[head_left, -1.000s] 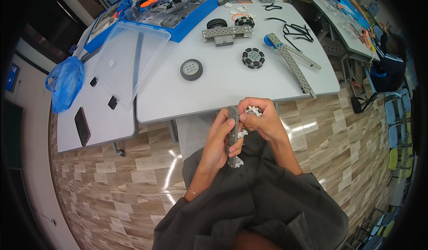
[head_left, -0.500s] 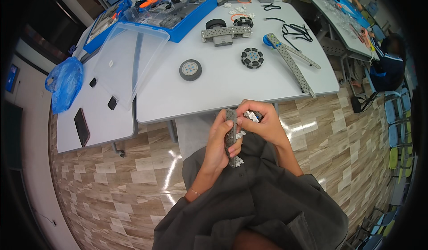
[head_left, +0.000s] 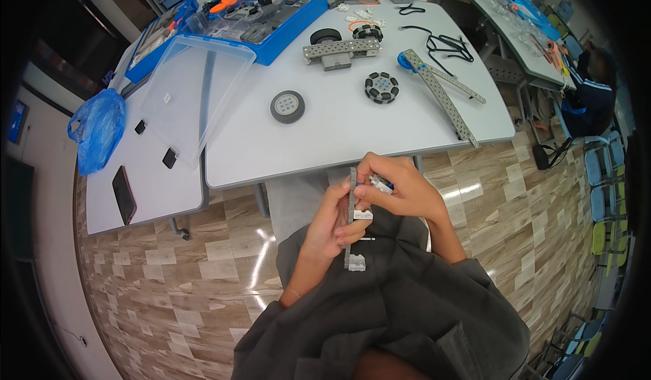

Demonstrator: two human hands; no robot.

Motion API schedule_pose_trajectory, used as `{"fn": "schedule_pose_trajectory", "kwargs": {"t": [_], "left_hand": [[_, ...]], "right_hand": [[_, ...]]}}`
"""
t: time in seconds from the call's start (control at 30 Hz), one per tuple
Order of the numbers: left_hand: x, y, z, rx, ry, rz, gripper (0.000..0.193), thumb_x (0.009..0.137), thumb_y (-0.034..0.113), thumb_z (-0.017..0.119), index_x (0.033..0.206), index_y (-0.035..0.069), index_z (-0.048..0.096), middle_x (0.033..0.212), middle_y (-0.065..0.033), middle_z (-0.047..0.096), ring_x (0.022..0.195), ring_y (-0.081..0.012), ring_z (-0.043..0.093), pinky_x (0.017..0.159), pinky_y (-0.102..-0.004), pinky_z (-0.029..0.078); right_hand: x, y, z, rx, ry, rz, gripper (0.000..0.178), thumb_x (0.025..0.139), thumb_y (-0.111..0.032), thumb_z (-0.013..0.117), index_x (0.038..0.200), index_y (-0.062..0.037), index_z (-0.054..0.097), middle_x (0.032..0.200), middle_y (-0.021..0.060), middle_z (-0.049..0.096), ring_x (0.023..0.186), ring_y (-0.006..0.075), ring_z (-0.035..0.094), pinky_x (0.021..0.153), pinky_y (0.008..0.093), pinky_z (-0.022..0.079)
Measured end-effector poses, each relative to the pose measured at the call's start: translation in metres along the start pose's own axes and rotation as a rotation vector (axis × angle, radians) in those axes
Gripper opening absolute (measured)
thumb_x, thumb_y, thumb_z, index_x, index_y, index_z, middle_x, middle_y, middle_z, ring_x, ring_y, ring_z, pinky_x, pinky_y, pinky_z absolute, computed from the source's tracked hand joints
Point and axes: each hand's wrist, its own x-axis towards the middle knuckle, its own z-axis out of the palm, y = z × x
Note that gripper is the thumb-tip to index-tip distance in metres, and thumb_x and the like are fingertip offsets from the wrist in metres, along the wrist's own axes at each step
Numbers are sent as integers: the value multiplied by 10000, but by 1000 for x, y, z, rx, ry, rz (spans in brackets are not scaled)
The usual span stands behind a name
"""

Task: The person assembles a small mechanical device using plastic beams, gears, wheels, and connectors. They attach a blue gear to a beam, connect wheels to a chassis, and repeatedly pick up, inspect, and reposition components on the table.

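Note:
My left hand (head_left: 324,234) is closed around a narrow grey perforated beam (head_left: 352,178), held upright above my lap. White corner connectors stick out from its side, one connector (head_left: 364,214) by my left fingers and another connector (head_left: 357,263) at the bottom end. At the beam's upper part, my right hand (head_left: 407,189) has thumb and forefinger pinched together; a bit of blue shows at the fingertips, too small to name. Tucked in the curl of that same hand is a white connector piece (head_left: 382,185), partly hidden by the fingers.
On the white table (head_left: 224,156) lie a grey wheel (head_left: 287,107), an omni wheel (head_left: 382,88), a wheeled beam assembly (head_left: 341,52) and a hinged beam pair (head_left: 441,95). Farther back stand a blue parts box (head_left: 291,37) and its clear lid (head_left: 183,102). A phone (head_left: 124,195) rests at left.
The beam has turned in my left hand, so its narrow edge shows and the white connectors point right. My right hand has shifted slightly, still close to the beam's upper end.

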Motion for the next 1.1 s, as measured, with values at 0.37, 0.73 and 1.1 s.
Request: {"fn": "schedule_pose_trajectory", "kwargs": {"t": [0.37,0.73,1.1], "left_hand": [[-11,-6,9,96,-21,-28,587,1040,638,285,812,113,413,740,1,425,336,-37,279,265,-195,211],[-3,17,-1,-111,-212,122,590,1055,609,281,772,96,354,748,-12,386,355,-54,303,280,-203,210],[-3,22,-13,-162,-36,209,552,1064,576,316,788,99,333,774,-7,368,393,-70,313,321,-223,225]], "right_hand": [[6,-4,-13,56,-111,-197,169,903,-137,685,801,-9,640,771,67,654,630,205,620,575,321,466],[-8,30,-24,1227,100,187,147,972,-161,606,905,-42,552,933,85,570,581,48,373,535,211,301],[19,63,-23,1679,498,162,153,954,-42,518,828,-35,432,863,63,499,590,61,364,464,213,278]]}}
